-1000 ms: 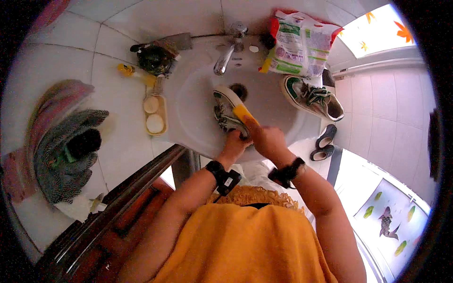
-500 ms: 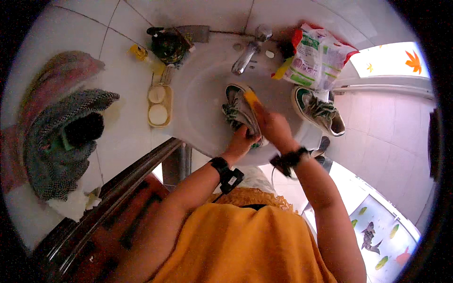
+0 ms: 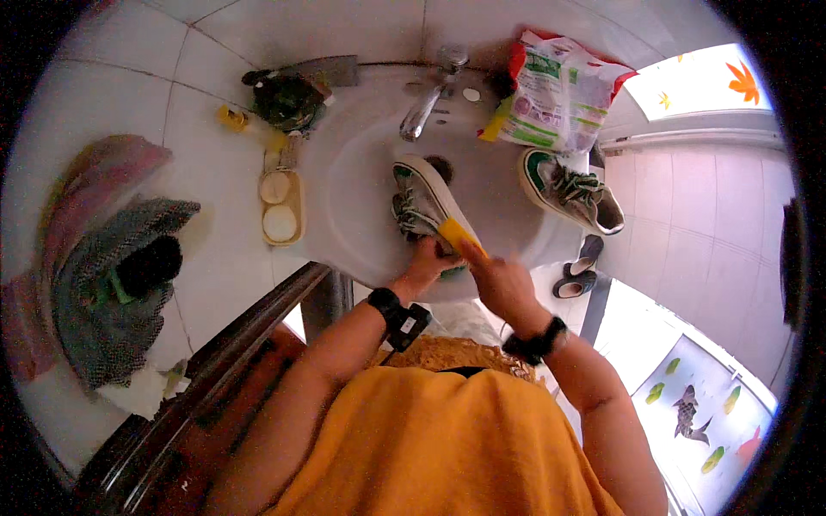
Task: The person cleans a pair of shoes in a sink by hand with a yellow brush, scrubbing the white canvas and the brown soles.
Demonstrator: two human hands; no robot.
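A grey-and-green lace-up sneaker (image 3: 421, 199) is held over the sink basin (image 3: 344, 181), its toe pointing toward the faucet and its pale sole edge facing right. My left hand (image 3: 422, 266) is closed around its heel end. In my right hand (image 3: 502, 285) is a yellow brush (image 3: 459, 234), pressed along the shoe's sole edge near the heel; its bristles are hidden. The matching sneaker (image 3: 572, 191) rests on the sink's right rim, beneath a white, red and green plastic bag (image 3: 561, 93).
A chrome faucet (image 3: 422, 114) stands at the back of the sink. To the left are a cream soap dish (image 3: 294, 206) with two round white pieces, a dark bottle-like object (image 3: 288, 99), and a grey checked cloth (image 3: 103, 292). Dark slippers (image 3: 578, 282) lie on the floor at right.
My right hand has drawn the yellow brush from the shoe's toe end back toward its heel. The left hand keeps hold of the sneaker. The whole view has shifted slightly.
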